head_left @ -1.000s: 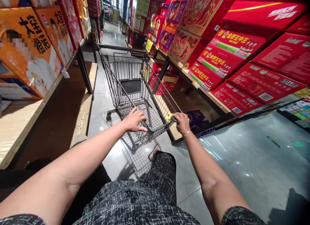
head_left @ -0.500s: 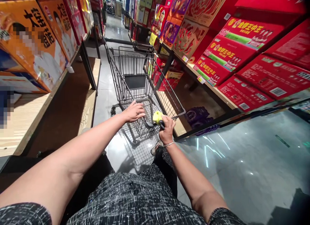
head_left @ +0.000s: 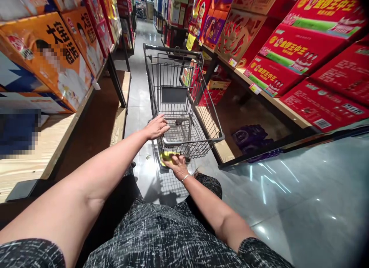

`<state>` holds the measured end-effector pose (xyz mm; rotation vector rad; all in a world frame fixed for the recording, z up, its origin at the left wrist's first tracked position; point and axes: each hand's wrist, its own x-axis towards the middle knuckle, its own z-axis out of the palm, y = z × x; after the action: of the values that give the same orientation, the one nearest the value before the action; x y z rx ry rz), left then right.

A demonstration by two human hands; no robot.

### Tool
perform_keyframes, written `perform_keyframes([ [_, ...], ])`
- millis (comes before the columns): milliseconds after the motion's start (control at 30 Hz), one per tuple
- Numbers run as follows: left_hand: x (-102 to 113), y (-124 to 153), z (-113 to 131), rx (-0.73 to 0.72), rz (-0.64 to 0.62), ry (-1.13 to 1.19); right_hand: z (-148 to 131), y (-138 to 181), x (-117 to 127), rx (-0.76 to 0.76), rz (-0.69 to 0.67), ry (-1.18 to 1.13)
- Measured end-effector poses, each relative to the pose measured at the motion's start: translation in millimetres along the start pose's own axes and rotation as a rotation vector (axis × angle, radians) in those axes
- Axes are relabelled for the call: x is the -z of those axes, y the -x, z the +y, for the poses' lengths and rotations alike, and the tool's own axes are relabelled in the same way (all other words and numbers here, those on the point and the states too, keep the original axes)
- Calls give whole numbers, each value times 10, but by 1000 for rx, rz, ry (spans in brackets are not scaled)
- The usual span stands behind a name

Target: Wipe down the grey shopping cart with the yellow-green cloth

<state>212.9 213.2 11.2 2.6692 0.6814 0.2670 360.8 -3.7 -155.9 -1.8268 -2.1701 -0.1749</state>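
A dark metal shopping cart point(head_left: 174, 95) stands in the aisle in front of me, its basket showing only bare wire. My left hand point(head_left: 157, 127) lies over the cart's left side rim by the near corner, its fingers curved over to the inside. Lower down, my right hand point(head_left: 178, 167) presses a yellow cloth point(head_left: 169, 158) against the cart's near end, just below the front rim. The fingers are bent around the cloth, and its far side is partly hidden against the cart.
Orange boxes point(head_left: 43, 56) fill the wooden shelf at left. Red boxes point(head_left: 288, 49) are stacked on the right shelf, with purple packages point(head_left: 250, 139) below. Shelf posts stand close on both sides of the cart. Grey shiny floor point(head_left: 288, 198) lies to the right.
My right hand has moved left and down with the yellow cloth, from the right part of the near rim to below it. The cart appears slightly turned and farther right in view.
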Motion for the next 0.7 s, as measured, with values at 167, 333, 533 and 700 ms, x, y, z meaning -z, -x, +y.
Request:
perform_keyframes([
  [167,82,70,-59,156,0,-24,-67,157,-367,68,-14,30],
  [333,184,121,-71,281,18,-35,-113,-190,-10,131,104,48],
  [533,314,47,-60,291,-71,-54,-16,-629,694,13,430,59],
  [700,356,66,261,267,-190,-4,1,-409,277,30,215,49],
])
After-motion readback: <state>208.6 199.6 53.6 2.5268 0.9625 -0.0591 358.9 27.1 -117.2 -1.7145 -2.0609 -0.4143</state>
